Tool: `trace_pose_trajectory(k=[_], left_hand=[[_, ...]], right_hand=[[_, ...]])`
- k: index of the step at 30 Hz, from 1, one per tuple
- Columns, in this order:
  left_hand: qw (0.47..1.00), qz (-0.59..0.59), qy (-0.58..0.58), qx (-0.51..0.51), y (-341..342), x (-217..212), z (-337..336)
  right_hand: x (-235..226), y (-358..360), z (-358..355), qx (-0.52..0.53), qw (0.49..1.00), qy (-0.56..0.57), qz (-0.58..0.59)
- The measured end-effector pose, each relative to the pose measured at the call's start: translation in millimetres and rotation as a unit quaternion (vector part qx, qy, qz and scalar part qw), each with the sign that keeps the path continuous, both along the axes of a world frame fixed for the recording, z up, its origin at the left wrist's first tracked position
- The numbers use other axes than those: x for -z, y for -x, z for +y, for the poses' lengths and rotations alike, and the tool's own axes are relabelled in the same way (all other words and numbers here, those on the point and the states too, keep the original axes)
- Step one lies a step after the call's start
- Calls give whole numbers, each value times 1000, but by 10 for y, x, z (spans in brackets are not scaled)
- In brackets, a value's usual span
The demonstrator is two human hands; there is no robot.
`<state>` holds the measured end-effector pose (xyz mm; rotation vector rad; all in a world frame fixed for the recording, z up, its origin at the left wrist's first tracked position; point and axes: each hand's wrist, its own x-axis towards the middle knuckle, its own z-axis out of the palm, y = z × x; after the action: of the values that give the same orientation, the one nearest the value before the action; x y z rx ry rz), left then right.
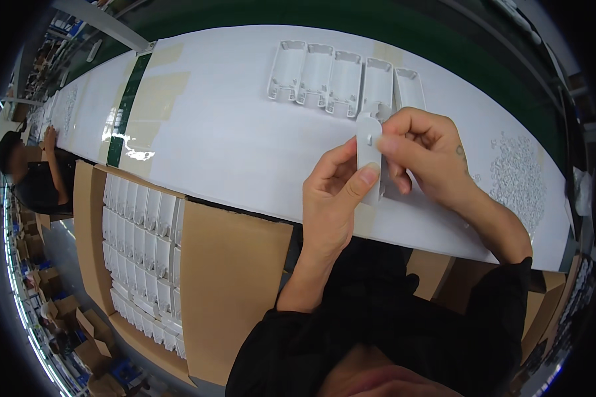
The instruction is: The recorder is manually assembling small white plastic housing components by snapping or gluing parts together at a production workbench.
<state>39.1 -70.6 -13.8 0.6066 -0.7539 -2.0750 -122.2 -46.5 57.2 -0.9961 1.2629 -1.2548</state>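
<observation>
A white plastic housing (pixel 368 153) is held upright above the near part of the white table. My left hand (pixel 334 192) is closed round its lower part, with the thumb lying on its narrow face. At its upper end my right hand (pixel 425 149) pinches with thumb and fingertips beside a small raised clear or white bit. Whether a separate small piece sits in the right fingertips cannot be made out. Beyond my hands, several white open housings (pixel 320 74) lie side by side in a row, hollow side up.
Small clear plastic pieces (pixel 520 175) are heaped on the table (pixel 232 119) at the right. An open cardboard box (pixel 235 284) with rows of white housings (pixel 142 241) stands below the table edge at left. Another person (pixel 36 169) sits at the far left.
</observation>
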Motion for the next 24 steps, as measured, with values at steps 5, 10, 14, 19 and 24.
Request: trace_pose_trajectory(k=[5, 10, 14, 19, 24], left_hand=[[987, -111, 46, -111, 71, -82, -96], [955, -166, 196, -147, 39, 64, -29], [924, -250, 267, -113, 7, 141, -34], [926, -252, 266, -87, 58, 176, -47], [945, -221, 217, -109, -8, 199, -46]], right_hand=[[-112, -27, -1007, 39, 982, 20, 181], [209, 111, -3066, 83, 966, 0, 243], [421, 44, -4410, 118, 932, -79, 333], [842, 288, -4227, 211, 927, -139, 278], [1089, 880, -2982, 218, 890, -263, 302]])
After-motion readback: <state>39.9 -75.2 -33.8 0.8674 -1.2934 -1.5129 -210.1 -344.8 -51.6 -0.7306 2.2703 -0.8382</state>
